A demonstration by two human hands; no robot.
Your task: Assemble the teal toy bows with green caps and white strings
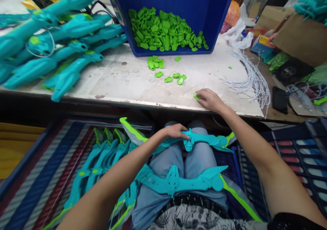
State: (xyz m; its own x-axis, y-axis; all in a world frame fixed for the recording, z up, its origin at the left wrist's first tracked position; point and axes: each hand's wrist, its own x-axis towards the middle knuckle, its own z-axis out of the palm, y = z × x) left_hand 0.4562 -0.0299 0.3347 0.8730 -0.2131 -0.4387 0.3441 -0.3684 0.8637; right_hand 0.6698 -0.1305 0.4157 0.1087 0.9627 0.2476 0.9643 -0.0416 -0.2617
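Note:
My left hand [176, 131] is closed on a teal plastic bow-shaped part [209, 140] with lime-green tips, which rests across my knees. A second teal bow-shaped part [163, 185] lies nearer, over my lap. At the table's front edge my right hand [209, 100] pinches a small green plastic piece [196, 96], mostly hidden by the fingers. Several loose green pieces [168, 79] like it are scattered on the tabletop further off. Behind them a blue bin [173, 53], tipped toward me, holds a heap of green pieces [163, 31].
Teal plastic parts [63, 43] are piled on the table's left. White strings [255, 77] lie at its right end near a black phone [279, 100]. Finished-looking bow-shaped parts [94, 165] stand in a row on striped cloth [30, 168]. A dark crate [288, 155] is at my right.

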